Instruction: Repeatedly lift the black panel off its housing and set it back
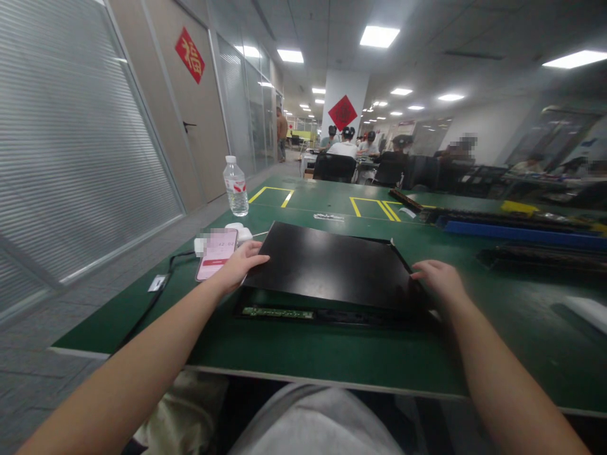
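A flat, glossy black panel (327,262) lies tilted over a shallow black frame, its near edge raised. Under that edge, a green circuit board strip (277,313) shows at the front left of the frame. My left hand (239,265) is closed on the panel's left edge, thumb on top and the other fingers partly hidden. At the right edge, my right hand (441,281) is closed with its fingertips on the panel's rim; slight blur softens this side. Part of the frame's right edge (401,256) shows beside the panel.
A phone (217,256) lies left of the panel, by a white object (239,230) and a black cable (154,300). A water bottle (236,189) stands behind. Long dark strips and a blue bar (512,230) lie at right. People (344,145) sit at tables beyond.
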`<state>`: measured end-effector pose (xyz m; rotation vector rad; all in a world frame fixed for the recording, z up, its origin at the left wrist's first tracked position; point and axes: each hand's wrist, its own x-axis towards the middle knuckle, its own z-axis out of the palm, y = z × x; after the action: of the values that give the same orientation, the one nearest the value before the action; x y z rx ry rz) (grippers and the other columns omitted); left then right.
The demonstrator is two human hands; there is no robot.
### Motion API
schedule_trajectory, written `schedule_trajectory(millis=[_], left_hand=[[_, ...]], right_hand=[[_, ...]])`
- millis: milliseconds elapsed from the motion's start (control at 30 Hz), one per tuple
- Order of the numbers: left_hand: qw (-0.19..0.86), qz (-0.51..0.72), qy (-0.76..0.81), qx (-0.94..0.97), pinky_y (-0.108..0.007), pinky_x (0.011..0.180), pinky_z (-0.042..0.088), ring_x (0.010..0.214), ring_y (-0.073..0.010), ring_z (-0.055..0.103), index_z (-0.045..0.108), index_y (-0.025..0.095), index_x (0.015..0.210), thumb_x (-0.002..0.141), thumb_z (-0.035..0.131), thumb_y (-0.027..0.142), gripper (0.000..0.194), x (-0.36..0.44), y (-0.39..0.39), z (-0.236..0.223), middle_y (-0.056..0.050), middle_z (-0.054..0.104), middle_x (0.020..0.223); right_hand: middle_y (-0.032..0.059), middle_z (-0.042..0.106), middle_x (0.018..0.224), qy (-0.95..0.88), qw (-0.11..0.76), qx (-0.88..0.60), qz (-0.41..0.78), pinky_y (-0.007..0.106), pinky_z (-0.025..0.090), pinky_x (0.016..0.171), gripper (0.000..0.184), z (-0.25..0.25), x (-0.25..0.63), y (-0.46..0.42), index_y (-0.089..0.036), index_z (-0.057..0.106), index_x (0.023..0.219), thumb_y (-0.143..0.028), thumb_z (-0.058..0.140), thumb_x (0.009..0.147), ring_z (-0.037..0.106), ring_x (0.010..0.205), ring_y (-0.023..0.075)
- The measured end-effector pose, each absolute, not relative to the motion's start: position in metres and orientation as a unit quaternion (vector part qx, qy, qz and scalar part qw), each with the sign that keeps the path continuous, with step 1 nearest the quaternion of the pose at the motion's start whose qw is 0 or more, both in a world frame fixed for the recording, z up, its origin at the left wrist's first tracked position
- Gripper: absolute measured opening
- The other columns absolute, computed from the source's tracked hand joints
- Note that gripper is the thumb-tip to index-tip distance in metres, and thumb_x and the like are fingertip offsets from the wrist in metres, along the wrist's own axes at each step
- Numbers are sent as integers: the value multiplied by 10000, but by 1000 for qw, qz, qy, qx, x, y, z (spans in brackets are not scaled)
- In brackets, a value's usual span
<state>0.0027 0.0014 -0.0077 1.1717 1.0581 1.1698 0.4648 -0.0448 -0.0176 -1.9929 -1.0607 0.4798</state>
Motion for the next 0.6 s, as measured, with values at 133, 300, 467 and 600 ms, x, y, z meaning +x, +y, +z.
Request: schedule_trajectory(millis=[133, 300, 467, 600], left_hand=[[556, 486, 454, 499, -314, 742, 584, 767, -190, 735, 563, 179, 941, 620, 807, 147, 405, 3, 0, -7, -30, 762, 886], [550, 477, 465, 503, -302, 726, 586, 791, -196, 738, 556, 184, 935, 634, 810, 142, 397, 3, 0, -7, -30, 757, 878], [567, 455, 468, 503, -320, 666, 592, 705, -208, 738, 518, 202, 981, 653, 816, 165, 445, 3, 1, -9, -6, 742, 787], [575, 451, 462, 503, -319, 646, 593, 672, -205, 737, 501, 204, 989, 653, 823, 168, 467, 2, 1, -9, -2, 742, 777]], right_hand=[[92, 758, 799, -426, 401, -790, 182, 326, 426, 610, 296, -20, 466, -45, -188, 742, 863, -392, 617, 688, 644, 762, 262], [85, 760, 817, -441, 390, -790, 172, 316, 436, 587, 275, -22, 467, -44, -195, 741, 842, -392, 616, 697, 664, 750, 260], [78, 759, 796, -454, 373, -795, 149, 301, 418, 554, 260, -22, 466, -44, -208, 739, 823, -402, 611, 706, 655, 692, 242], [70, 758, 780, -464, 364, -796, 134, 292, 406, 544, 252, -21, 465, -44, -212, 736, 813, -401, 599, 721, 638, 656, 225]])
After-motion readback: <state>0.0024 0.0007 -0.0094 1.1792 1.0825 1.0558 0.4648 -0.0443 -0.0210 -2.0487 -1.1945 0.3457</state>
